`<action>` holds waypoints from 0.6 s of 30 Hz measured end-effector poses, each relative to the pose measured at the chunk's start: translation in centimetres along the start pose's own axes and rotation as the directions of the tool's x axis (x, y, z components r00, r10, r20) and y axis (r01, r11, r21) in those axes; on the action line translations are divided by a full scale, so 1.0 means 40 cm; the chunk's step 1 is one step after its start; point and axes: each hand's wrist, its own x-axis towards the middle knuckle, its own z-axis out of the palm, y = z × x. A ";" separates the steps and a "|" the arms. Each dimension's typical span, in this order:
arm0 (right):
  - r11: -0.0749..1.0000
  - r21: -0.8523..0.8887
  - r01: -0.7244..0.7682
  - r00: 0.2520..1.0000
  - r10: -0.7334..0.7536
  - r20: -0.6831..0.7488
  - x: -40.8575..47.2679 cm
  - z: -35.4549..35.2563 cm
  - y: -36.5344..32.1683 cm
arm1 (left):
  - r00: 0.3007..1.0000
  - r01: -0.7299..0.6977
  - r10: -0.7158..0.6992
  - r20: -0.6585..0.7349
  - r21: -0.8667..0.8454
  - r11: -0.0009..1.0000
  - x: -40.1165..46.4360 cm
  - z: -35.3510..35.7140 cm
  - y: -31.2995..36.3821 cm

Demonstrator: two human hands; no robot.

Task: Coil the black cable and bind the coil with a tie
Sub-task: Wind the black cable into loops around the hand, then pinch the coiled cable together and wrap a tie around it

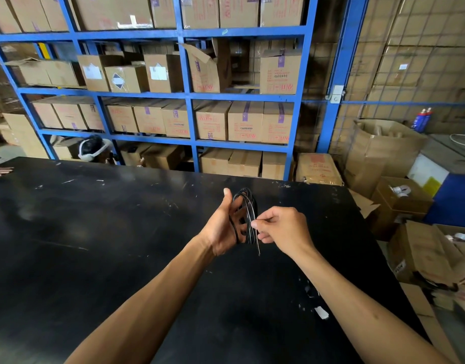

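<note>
Both hands are raised over the black worktop (100,232), about mid-frame. The left hand (223,227) is spread, palm turned right and thumb up, with the cable (246,206) looped in several turns around its fingers as a coil. Just to the right, the right hand (284,227) pinches 1 strand of the coil between thumb and forefinger; a short free end hangs down below it. Beyond the worktop stands a blue rack (185,95) of cartons.
</note>
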 end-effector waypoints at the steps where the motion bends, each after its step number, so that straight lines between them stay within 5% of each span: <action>1: 0.992 -0.125 0.011 1.000 -0.015 -0.028 -0.001 0.003 0.002 | 1.000 -0.010 0.010 0.013 0.026 1.000 0.000 0.000 -0.002; 4: 0.922 -0.388 0.012 0.994 -0.053 -0.095 -0.002 0.006 0.006 | 0.999 -0.048 0.046 0.020 0.140 0.989 -0.006 0.004 -0.008; 8: 0.914 -0.405 0.038 0.989 -0.093 -0.118 -0.010 0.009 0.016 | 0.995 -0.092 0.095 -0.033 0.087 0.992 -0.008 0.015 -0.024; 11: 0.849 -0.491 0.194 0.966 -0.253 -0.055 -0.031 0.021 0.024 | 0.980 -0.129 0.149 -0.135 0.144 0.981 -0.003 0.030 -0.029; 15: 0.814 -0.407 0.414 0.893 -0.449 0.009 -0.033 0.000 0.024 | 0.966 -0.146 0.193 -0.171 0.256 0.956 -0.008 0.020 -0.033; 18: 0.848 -0.314 0.428 0.894 -0.448 0.009 0.000 -0.041 0.017 | 0.984 -0.103 0.151 -0.095 0.387 0.916 -0.024 0.008 -0.035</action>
